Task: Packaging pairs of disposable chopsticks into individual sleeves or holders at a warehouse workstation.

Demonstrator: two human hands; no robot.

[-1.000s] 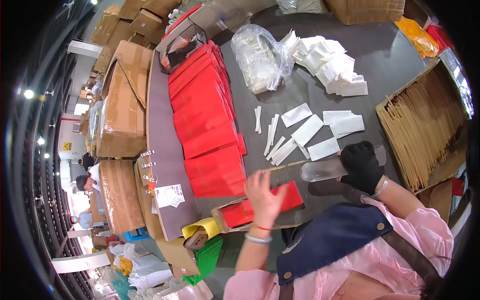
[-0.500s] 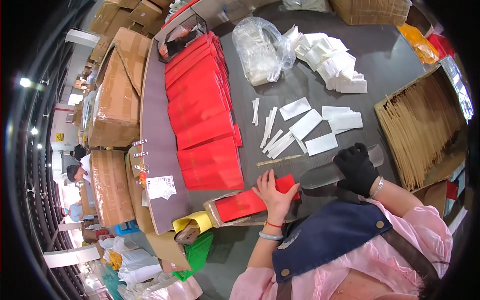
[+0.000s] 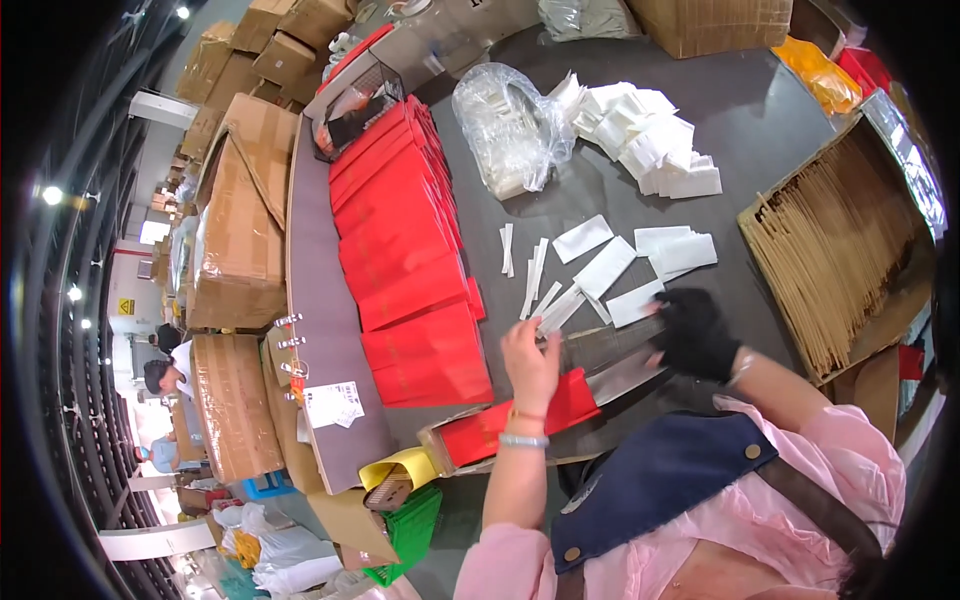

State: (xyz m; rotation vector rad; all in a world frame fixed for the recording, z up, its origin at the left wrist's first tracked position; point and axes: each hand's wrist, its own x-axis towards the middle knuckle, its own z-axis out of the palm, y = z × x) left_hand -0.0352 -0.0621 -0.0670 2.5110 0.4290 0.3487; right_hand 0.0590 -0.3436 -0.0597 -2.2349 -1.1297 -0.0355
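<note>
A red paper sleeve [image 3: 481, 437] lies on a narrow stand at the table's near edge, and a clear plastic trough [image 3: 622, 378] sticks into its right end. My left hand [image 3: 531, 368] is over the sleeve, empty, fingers apart and tips reaching toward narrow white strips [image 3: 563, 308]. My right hand [image 3: 692, 335], in a black fingerless glove, is above the trough's right end. Its fingers are parted, and the fingertips are beside a flat white packet [image 3: 634, 303]; whether they touch it I cannot tell. More white packets [image 3: 676, 252] lie just beyond.
Overlapping red sleeves [image 3: 405, 250] line the table's left side. Farther back are a clear bag [image 3: 508, 135] of white packets and a loose white heap [image 3: 655, 140]. On the right stands a carton [image 3: 835, 255] of thin tan pieces. A yellow holder [image 3: 400, 467] is at the near-left corner.
The clear trough has moved left into the red sleeve, and my right hand has let go of it. My left hand has lifted off the sleeve toward the white strips. The view has shifted slightly.
</note>
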